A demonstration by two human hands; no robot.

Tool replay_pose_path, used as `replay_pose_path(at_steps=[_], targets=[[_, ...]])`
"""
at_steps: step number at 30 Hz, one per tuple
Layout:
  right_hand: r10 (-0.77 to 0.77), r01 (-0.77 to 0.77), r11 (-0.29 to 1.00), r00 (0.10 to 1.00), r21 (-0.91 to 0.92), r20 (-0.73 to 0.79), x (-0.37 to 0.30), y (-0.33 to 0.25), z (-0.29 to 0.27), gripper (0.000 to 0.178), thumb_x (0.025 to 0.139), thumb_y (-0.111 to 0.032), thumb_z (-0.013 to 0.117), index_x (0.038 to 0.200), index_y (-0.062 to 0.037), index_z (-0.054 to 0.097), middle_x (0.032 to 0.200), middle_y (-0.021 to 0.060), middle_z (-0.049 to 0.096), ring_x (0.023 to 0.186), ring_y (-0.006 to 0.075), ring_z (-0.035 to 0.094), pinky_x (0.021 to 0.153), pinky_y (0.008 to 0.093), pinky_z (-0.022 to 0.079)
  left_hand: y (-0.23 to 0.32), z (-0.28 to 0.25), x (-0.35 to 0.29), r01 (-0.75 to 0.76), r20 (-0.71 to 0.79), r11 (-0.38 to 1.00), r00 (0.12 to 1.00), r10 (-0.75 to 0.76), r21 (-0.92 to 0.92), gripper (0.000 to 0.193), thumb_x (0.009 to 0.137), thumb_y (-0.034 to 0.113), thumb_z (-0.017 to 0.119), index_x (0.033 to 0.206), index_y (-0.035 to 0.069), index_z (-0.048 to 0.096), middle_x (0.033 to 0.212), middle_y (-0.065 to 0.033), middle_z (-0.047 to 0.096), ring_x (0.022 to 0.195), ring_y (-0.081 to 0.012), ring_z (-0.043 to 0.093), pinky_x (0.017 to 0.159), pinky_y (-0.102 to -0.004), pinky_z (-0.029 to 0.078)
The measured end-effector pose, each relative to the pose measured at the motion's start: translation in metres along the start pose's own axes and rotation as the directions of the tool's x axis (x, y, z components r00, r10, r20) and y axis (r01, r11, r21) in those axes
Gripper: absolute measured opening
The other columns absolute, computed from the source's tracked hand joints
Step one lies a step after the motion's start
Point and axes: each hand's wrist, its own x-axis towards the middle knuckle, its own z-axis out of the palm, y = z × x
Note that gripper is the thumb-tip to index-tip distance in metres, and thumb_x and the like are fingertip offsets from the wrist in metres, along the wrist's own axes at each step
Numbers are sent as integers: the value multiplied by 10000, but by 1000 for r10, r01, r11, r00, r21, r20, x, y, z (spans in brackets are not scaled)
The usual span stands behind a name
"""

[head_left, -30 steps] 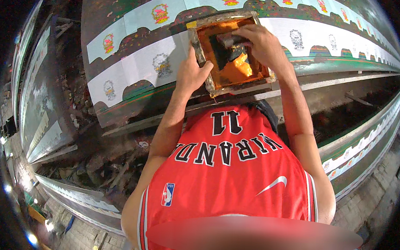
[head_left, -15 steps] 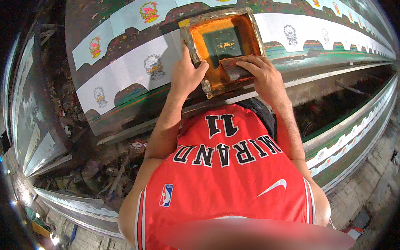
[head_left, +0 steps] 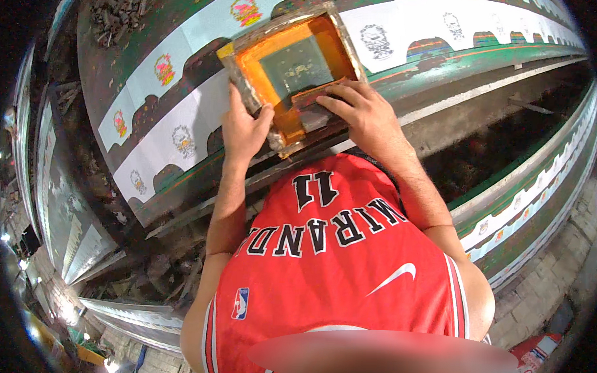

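Observation:
A wooden screen-printing frame (head_left: 349, 43) lies tilted in the picture over the row of white sheets. Inside its worn rim is an orange-edged screen (head_left: 346, 49) with a dark green middle and a small pale design. My left hand (head_left: 243, 130) grips the frame's near left side, thumb on top of the rim and forefinger along the outside. Inside the frame, near its front edge, my right hand (head_left: 370, 116) holds a squeegee (head_left: 309, 116) with a wooden bar, the fingers laid over it. The squeegee's lower edge and my right thumb are hidden.
White scalloped sheets with black prints (head_left: 378, 42) run along a long green table (head_left: 440, 70). Behind them are pale blue sheets with coloured prints (head_left: 163, 70). A metal rail (head_left: 459, 103) borders the near edge. Another printed table (head_left: 535, 201) stands at the right, with a dark gap between.
The whole view has shifted, so frame and hands sit further left in the picture. The frame stays between the same black prints. Both hands keep their holds.

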Motion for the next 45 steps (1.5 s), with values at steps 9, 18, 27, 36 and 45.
replay_pose_path(at_steps=[9,18,27,36,45], targets=[[41,-42,993,999,-106,-12,-34,122,-70,504,816,-87,757,1319,-131,753,1356,57,722,1289,309,657,1091,441,579,57,135,48,-47,20,999,999,47,1,857,931,173,766,1623,-68,321,1191,-236,784,1065,-361,798,923,-459,623],[9,6,992,993,-125,117,-28,142,-84,577,791,-112,783,1365,-117,728,1341,64,718,1205,302,681,1022,429,599,47,156,56,-98,12,988,995,101,-119,699,958,104,749,1564,-21,423,1218,-167,772,1098,-255,771,956,-399,603],[-173,179,983,979,-44,108,-12,138,-91,392,853,-111,725,1243,-104,757,1151,86,729,1079,293,707,936,425,608,57,152,52,10,15,999,1000,-10,32,741,943,151,767,1572,-19,415,1189,-205,776,1102,-304,783,935,-415,603],[-143,144,990,988,-4,54,70,189,-77,375,882,-54,692,1240,-126,777,1185,131,749,1170,355,711,966,472,624,56,151,52,-19,8,997,1000,18,80,840,937,159,761,1640,-22,340,1175,-213,794,1057,-365,802,927,-452,613],[-60,63,998,986,-14,157,36,165,-75,473,848,11,699,1300,-117,762,1306,91,731,1221,342,674,1022,451,605,57,149,51,66,-4,984,998,-66,167,798,934,232,767,1565,-83,393,1112,-241,801,1041,-410,795,889,-478,620]])
